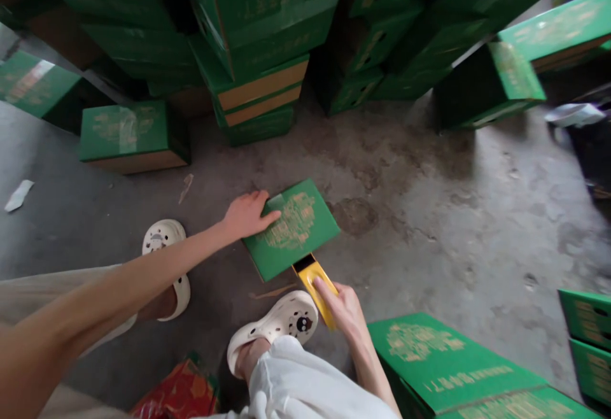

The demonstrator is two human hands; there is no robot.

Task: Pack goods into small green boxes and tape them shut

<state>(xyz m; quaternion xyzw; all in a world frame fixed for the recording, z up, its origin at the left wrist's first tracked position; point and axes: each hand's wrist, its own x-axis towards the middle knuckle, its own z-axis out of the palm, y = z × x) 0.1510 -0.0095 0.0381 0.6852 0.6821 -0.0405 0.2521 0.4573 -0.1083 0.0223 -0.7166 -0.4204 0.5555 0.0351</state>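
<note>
A green cardboard box (292, 231) with gold print lies in front of me, at a slant above the concrete floor. My left hand (248, 216) grips its left corner, thumb on the top face and fingers over the far edge. A flat yellow tool (319, 288) with a dark end is held in my right hand (341, 304), the thumb pressed along its upper side. The tool's dark end meets the box's near edge; whether it reaches under or inside is hidden, and its exact kind is not clear.
Stacked green boxes (281, 18) line the far side. One low box (128, 132) stands at left, another (449, 355) near my right arm. My white clogs (281, 323) are close below the box. A red printed package (176, 393) lies at bottom; paper scrap (19, 195) at left.
</note>
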